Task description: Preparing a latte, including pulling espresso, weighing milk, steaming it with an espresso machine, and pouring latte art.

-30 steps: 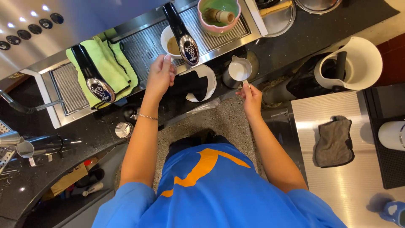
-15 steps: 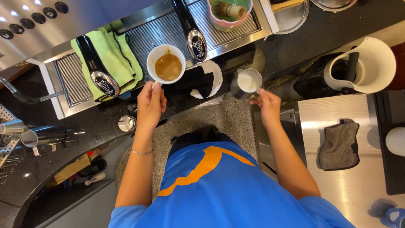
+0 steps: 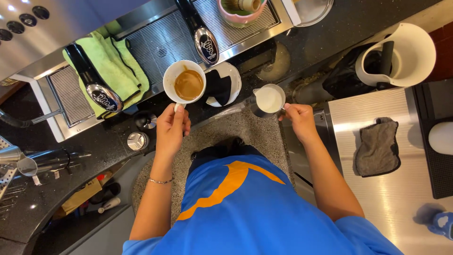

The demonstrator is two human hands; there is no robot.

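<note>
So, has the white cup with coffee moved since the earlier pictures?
Yes. The white cup, held in the left hand, has come off the drip tray toward the person, and now sits at the tray's front edge beside the small white plate.

A green cloth [image 3: 111, 71] lies draped over the metal drip tray [image 3: 155, 42] of the espresso machine, partly under the left portafilter handle [image 3: 94, 80]. A second portafilter handle [image 3: 200, 33] sits to its right, above a white saucer [image 3: 231, 73] carrying a folded black cloth [image 3: 217, 87]. At the top edge stands a pink bowl [image 3: 240, 14] with a bamboo whisk inside. Two round tampers [image 3: 141, 132] rest on the dark speckled surface [image 3: 330, 28]. To the right, a white knock container [image 3: 410, 52] stands near a grey cloth [image 3: 377, 146], which lies on a steel surface [image 3: 401, 208]. A steel pitcher [image 3: 28, 163] lies far left.
</note>
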